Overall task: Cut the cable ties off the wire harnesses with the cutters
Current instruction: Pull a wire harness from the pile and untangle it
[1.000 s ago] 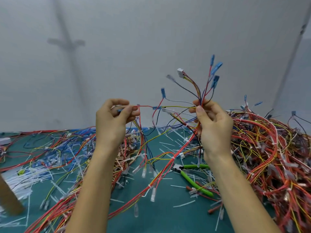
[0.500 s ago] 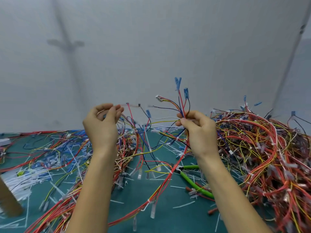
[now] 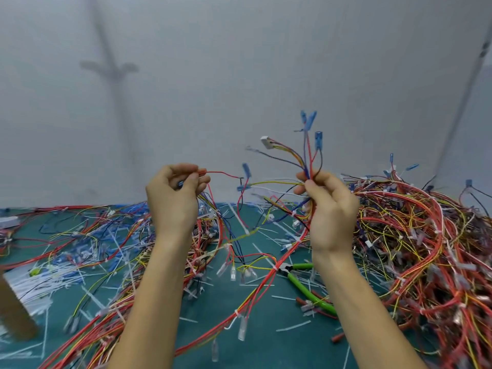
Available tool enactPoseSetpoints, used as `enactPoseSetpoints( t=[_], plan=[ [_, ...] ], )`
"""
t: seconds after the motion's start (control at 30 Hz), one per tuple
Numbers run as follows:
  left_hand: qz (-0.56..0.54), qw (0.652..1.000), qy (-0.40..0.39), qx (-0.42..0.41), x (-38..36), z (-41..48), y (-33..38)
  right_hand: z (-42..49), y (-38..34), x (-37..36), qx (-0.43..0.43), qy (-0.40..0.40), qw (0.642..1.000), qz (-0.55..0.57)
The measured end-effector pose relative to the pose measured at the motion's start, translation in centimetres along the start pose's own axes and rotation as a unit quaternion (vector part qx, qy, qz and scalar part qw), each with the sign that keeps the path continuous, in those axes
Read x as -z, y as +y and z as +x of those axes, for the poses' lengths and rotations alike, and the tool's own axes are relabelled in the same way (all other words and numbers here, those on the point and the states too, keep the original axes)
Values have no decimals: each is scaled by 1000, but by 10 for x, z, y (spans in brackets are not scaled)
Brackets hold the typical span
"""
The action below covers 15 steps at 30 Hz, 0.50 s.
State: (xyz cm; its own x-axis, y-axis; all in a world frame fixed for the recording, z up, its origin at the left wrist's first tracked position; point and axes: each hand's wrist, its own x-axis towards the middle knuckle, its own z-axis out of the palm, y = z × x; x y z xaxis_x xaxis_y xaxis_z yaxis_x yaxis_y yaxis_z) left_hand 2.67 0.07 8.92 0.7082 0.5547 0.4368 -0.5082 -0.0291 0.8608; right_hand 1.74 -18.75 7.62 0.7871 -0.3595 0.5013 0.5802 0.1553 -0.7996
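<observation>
The wire harness is held up over the table between both hands, and its lower part trails down to the mat. The right hand has thumb and fingers curled round the gathered bundle. Several thin wires rise above this fist, ending in blue terminals and a white connector. The left hand is raised at about the same height, well apart from the right. It pinches one red branch wire between thumb and curled fingers. That wire arcs right to another blue terminal between the hands.

From the right hand, the thick red and yellow trunk slopes down and to the left. White cable ties are still wrapped round it at intervals, and clear sleeved ends dangle from it.

The cutters, with green handles, lie untouched on the mat just below the right wrist. Their head is close beside the trunk, perhaps touching it.

Cut white tie strips litter the green mat, thickest at the near left. A tall heap of red, yellow and blue harnesses fills the right side. A lower, looser tangle spreads across the left and behind the left forearm. A brown object, too blurred to identify, stands at the near left edge. A plain grey wall rises behind the table.
</observation>
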Motion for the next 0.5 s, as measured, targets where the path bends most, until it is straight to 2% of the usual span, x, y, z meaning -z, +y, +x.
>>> enactPoseSetpoints(
  t=[0.1, 0.2, 0.27, 0.33, 0.4, 0.5],
  plan=[
    [6, 1000, 18, 8, 6, 4, -5, 2, -5, 3, 10, 18, 999, 47],
    [-8, 997, 67, 21, 14, 11, -8, 6, -4, 5, 7, 45, 998, 45],
    [40, 992, 122, 14, 22, 16, -10, 6, -2, 6, 6, 66, 997, 31],
    [101, 985, 140, 19, 30, 19, -11, 8, 0, 6, 11, 85, 996, 20],
    [192, 975, 95, 65, 41, 23, -10, 10, 1, 9, 23, 98, 995, 6],
    [346, 927, -70, 125, 50, 23, -3, 15, 2, 13, 40, 102, 994, -16]
  ],
)
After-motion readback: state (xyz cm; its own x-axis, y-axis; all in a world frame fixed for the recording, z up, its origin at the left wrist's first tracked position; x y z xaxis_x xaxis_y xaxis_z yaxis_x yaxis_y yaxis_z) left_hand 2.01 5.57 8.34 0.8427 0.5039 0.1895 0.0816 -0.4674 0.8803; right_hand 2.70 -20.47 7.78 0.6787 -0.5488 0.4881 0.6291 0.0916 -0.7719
